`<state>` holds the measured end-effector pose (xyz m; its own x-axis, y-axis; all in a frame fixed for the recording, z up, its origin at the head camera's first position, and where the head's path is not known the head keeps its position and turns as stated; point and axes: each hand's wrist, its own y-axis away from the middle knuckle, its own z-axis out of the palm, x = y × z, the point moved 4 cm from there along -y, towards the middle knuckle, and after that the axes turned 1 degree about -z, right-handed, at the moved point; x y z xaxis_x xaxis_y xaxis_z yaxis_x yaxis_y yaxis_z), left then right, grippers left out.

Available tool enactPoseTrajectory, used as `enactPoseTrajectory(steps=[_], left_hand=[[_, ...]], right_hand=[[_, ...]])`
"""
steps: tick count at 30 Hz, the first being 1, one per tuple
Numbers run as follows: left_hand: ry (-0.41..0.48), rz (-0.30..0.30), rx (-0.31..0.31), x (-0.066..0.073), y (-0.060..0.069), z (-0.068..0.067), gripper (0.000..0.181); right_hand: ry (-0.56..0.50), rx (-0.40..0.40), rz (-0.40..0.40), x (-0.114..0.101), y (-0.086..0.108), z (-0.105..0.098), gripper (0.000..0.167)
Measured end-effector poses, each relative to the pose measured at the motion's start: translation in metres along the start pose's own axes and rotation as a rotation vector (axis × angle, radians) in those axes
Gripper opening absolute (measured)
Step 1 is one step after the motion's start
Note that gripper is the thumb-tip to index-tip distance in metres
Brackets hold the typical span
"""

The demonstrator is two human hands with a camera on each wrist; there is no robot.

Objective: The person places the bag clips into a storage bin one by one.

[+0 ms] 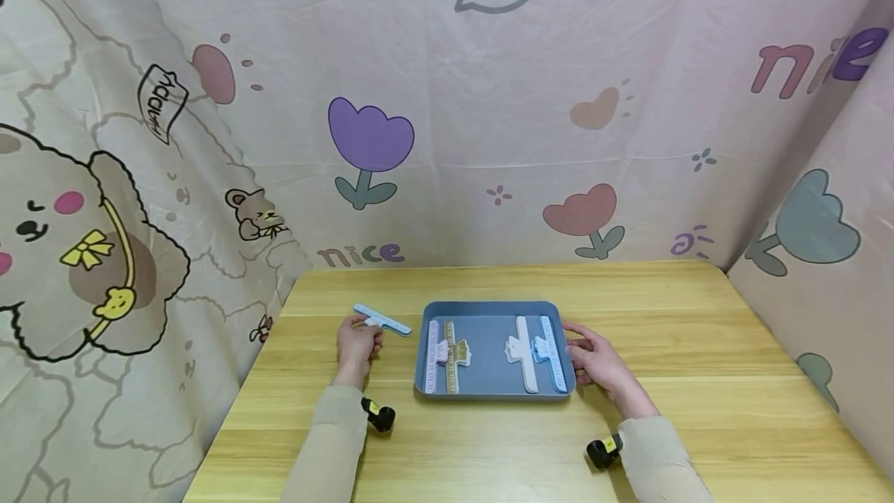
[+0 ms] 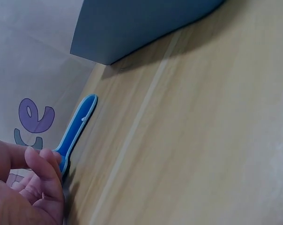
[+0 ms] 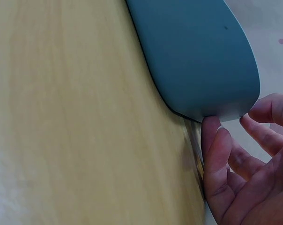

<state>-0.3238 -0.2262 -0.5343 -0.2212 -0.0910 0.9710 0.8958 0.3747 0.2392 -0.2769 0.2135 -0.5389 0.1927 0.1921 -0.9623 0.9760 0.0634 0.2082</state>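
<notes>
My left hand (image 1: 358,345) pinches a light blue bag clip (image 1: 386,320) by its middle tab, left of the tray. In the left wrist view, the blue inner side of the clip (image 2: 78,124) shows beyond the fingers, close to the tabletop. A grey-blue tray (image 1: 489,397) holds several long clips: a lilac clip (image 1: 432,367) and a gold clip (image 1: 450,379) at its left, a white clip (image 1: 528,371) and another blue clip (image 1: 552,355) at its right. Fingertips of my right hand (image 1: 597,359) touch the tray's outer right wall; that contact also shows in the right wrist view.
Everything stands on a wood-grain table (image 1: 482,456). A patterned curtain (image 1: 482,123) hangs behind the table's back edge and along both sides. A black wrist camera (image 1: 380,416) sits on the left sleeve, another black camera (image 1: 603,452) on the right sleeve.
</notes>
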Motion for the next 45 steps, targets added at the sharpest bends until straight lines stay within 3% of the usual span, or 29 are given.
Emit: enactPoseTrajectory(steps=[10,21,34,45], left_hand=[[-0.026,0.052,0.004,0.008,0.005,-0.004,0.049],[-0.045,0.139,-0.029,0.034,0.019,0.002,0.051],[-0.059,0.215,-0.142,0.076,0.057,0.03,0.044],[-0.157,0.234,-0.314,0.081,0.08,0.053,0.04]], right_hand=[[0.006,-0.004,-0.007,-0.002,0.001,0.0,0.052],[0.0,-0.003,-0.014,-0.003,0.001,0.0,0.054],[-0.004,0.005,-0.004,0.001,-0.001,-0.001,0.053],[0.005,0.0,-0.006,-0.002,0.001,-0.001,0.053]])
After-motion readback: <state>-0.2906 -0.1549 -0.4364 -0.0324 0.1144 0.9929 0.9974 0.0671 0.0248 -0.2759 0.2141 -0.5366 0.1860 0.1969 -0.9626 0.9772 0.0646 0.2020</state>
